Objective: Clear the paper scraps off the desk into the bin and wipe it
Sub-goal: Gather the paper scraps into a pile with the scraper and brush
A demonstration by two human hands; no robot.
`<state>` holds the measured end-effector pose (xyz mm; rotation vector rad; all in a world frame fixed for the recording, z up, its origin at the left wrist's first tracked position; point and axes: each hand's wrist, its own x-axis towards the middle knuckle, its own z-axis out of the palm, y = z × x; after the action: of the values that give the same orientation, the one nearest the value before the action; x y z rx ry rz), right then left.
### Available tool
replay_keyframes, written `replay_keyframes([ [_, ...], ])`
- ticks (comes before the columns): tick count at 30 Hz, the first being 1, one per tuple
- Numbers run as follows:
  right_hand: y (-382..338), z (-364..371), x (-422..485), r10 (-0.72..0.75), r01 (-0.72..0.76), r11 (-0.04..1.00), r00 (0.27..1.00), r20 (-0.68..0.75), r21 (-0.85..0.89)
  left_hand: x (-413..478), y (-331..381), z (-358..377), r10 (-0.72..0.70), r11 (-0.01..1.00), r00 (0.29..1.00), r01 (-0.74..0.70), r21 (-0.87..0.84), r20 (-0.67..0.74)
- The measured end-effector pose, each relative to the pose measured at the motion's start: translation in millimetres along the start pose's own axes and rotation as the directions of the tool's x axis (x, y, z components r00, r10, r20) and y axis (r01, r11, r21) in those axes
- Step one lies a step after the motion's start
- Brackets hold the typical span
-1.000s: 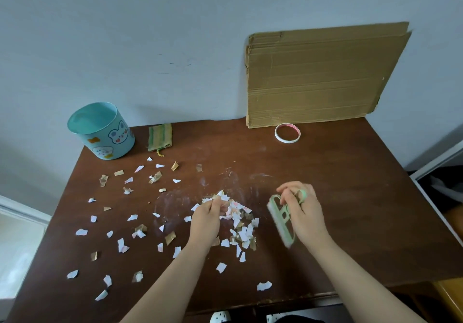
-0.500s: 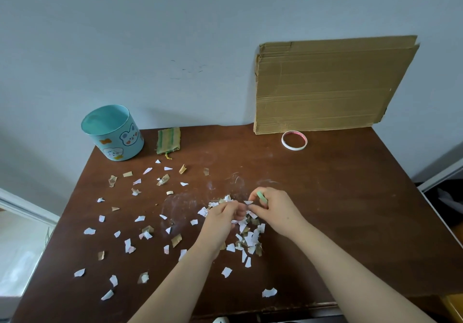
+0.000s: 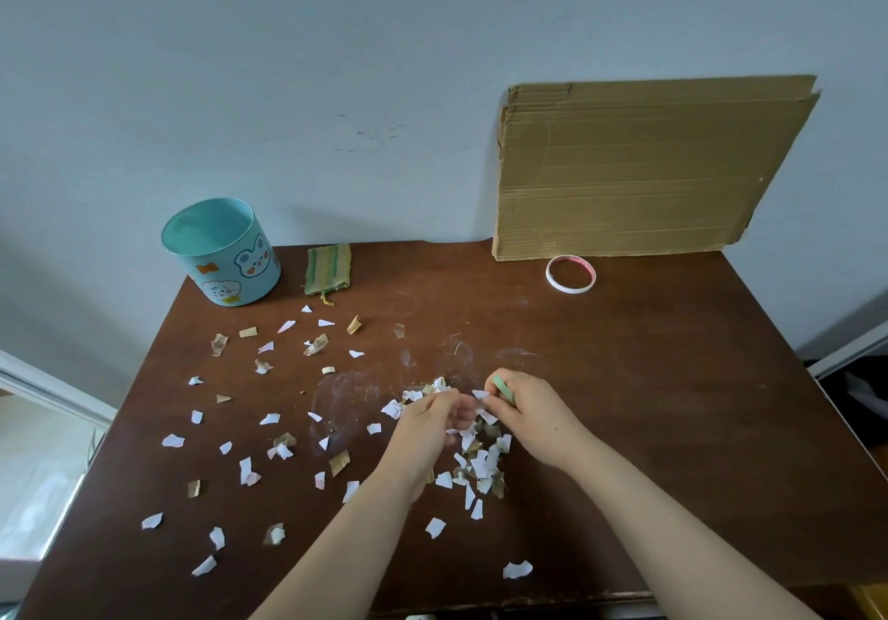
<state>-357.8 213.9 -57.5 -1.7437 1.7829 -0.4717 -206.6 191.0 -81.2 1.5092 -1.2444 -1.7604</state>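
Observation:
White and tan paper scraps lie scattered over the left half of the brown desk [image 3: 648, 379], with a denser pile [image 3: 480, 468] near the middle front. My left hand [image 3: 425, 429] is curled over the pile's top edge, fingers pinched on a few scraps. My right hand [image 3: 533, 420] touches it from the right and is closed around a light green tool [image 3: 502, 386], of which only an end shows. The teal bin [image 3: 223, 254] with cartoon animals stands open at the back left. A green striped cloth [image 3: 328, 267] lies beside it.
A folded cardboard sheet [image 3: 644, 172] leans on the wall at the back right, with a white tape ring [image 3: 570, 273] in front of it. White smears mark the desk behind my hands. The desk's left and front edges are close to the scraps.
My right hand swung left with the green tool, from apart on the right to against my left hand over the pile. The tool is now mostly hidden in the fist.

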Motion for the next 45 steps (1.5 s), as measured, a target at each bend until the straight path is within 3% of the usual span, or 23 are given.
replay_keyframes([
  [7,-2,0,2,-0.027,0.032,0.998,0.997,0.075,-0.058,7,1,0,-0.185,0.952,0.983,0.185,-0.243,0.022],
  [12,0,-4,7,-0.010,0.014,0.999,0.997,0.081,-0.048,11,4,-3,-0.228,0.937,0.973,0.211,-0.278,-0.032],
  [14,2,-6,10,0.013,-0.011,1.000,0.997,0.082,-0.023,13,4,-7,-0.142,0.973,0.986,0.121,-0.198,-0.091],
  [17,3,-5,16,0.042,-0.041,0.999,0.993,0.107,-0.009,12,6,-10,0.057,0.998,0.998,-0.057,-0.008,-0.038],
  [23,3,0,25,0.020,-0.016,1.000,0.991,0.136,-0.026,13,6,-12,0.281,0.886,0.959,-0.268,0.379,0.023],
  [29,7,3,31,0.007,-0.005,1.000,0.988,0.153,-0.011,15,4,-14,0.328,0.799,0.945,-0.283,0.531,0.009],
  [34,10,5,33,0.022,-0.027,0.999,0.988,0.150,0.028,20,3,-14,0.295,0.807,0.955,-0.249,0.536,-0.001],
  [45,23,-6,27,0.100,-0.101,0.993,0.995,0.015,0.063,38,-11,-20,0.233,0.748,0.963,-0.089,0.657,-0.135],
])
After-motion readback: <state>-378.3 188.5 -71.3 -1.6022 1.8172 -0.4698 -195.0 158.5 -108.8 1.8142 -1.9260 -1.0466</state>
